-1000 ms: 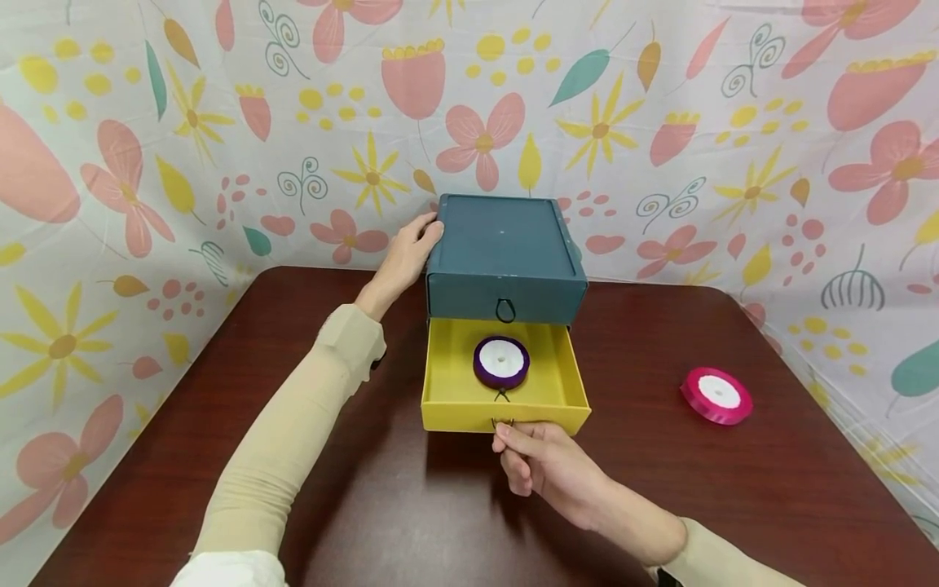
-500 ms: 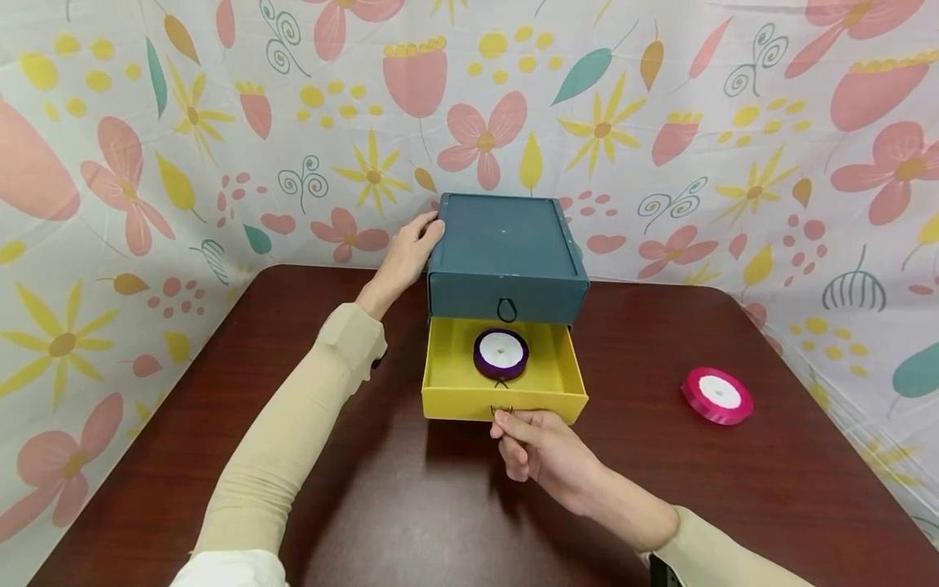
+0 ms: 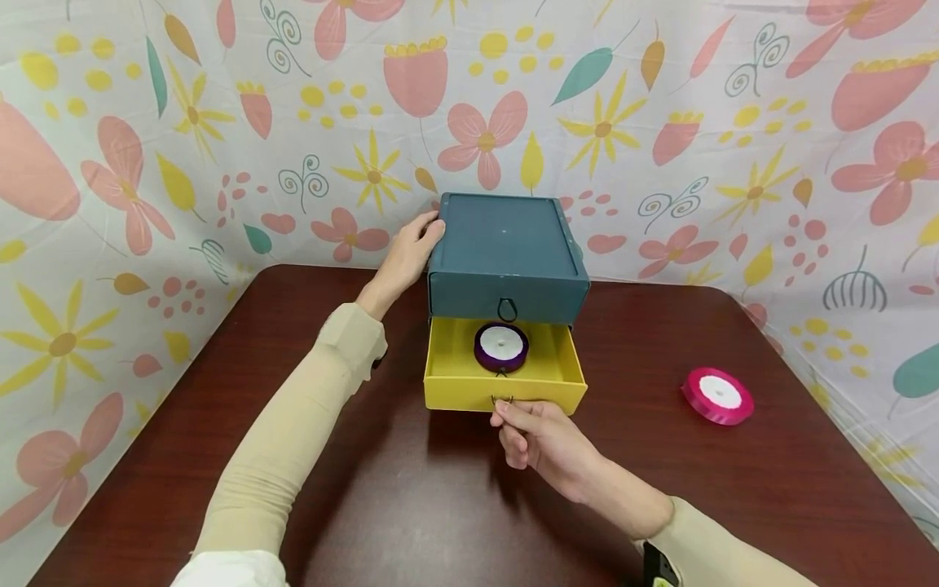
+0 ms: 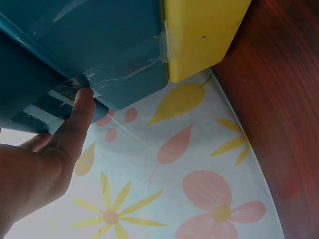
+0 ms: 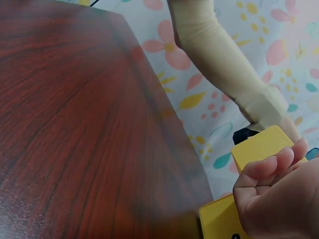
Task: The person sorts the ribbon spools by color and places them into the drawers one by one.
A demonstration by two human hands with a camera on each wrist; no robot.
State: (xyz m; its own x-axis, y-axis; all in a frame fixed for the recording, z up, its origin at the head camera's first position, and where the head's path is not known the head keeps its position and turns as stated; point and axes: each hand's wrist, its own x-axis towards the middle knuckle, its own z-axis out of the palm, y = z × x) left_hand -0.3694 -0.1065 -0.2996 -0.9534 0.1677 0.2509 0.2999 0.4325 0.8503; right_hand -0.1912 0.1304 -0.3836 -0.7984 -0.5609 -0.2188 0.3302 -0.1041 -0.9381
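A dark blue drawer box [image 3: 506,236] stands on the table with its yellow lower drawer [image 3: 462,395] partly pulled out. Inside that drawer lies a purple ribbon spool [image 3: 501,343] with a white centre. My right hand [image 3: 546,444] pinches the drawer's small black loop handle [image 3: 503,399] between thumb and fingertips. At the box's far left edge, my left hand [image 3: 402,257] rests against the side, thumb by the top edge. The left wrist view shows its straight finger [image 4: 82,112] pressing the blue wall.
A bright pink ribbon spool [image 3: 718,395] lies on the brown table [image 3: 352,505], right of the drawer. The closed upper drawer has its own black loop [image 3: 507,309]. A flower-printed cloth [image 3: 631,187] hangs close behind the box.
The yellow drawer has slid a little inward, away from me, carrying the purple spool. My right hand has moved forward with the loop; the left hand has stayed put.
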